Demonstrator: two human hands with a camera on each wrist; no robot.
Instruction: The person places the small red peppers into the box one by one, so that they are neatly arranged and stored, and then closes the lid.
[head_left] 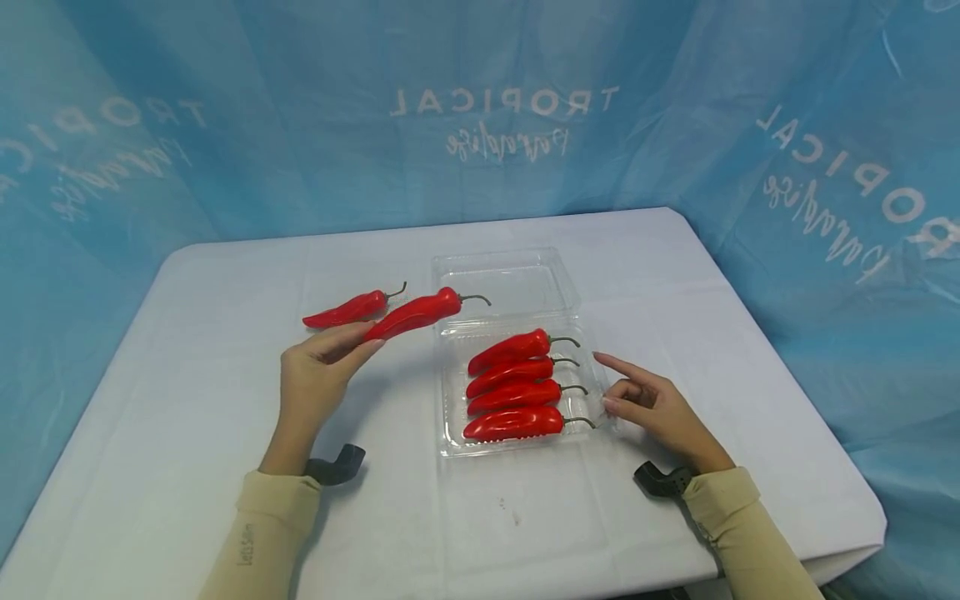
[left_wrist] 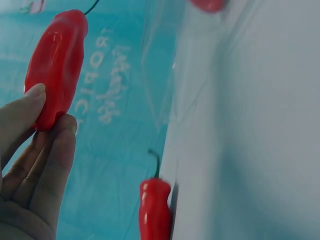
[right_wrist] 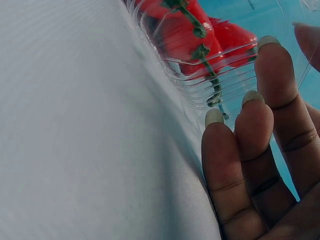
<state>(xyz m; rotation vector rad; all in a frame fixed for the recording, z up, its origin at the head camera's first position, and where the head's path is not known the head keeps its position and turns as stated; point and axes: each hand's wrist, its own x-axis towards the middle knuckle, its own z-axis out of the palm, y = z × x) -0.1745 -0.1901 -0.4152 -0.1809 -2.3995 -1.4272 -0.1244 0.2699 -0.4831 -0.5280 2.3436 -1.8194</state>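
My left hand [head_left: 318, 367] pinches the tip end of a red chili pepper [head_left: 420, 313] between thumb and fingers, raised above the table with its stem pointing right. In the left wrist view the thumb presses on the side of this pepper [left_wrist: 57, 65]. Several red peppers [head_left: 517, 392] lie side by side in a clear plastic clamshell container [head_left: 453, 446], stems to the right. My right hand [head_left: 656, 404] is at the container's right edge, fingers slightly bent. In the right wrist view its fingertips [right_wrist: 254, 107] are close beside the ribbed clear wall; contact is hard to tell.
Another red pepper [head_left: 348, 310] lies on the white-covered table [head_left: 187, 400], just beyond my left hand. The container's clear lid [head_left: 502, 279] is folded back, away from me. A blue printed curtain [head_left: 480, 183] hangs around the far and side edges of the table.
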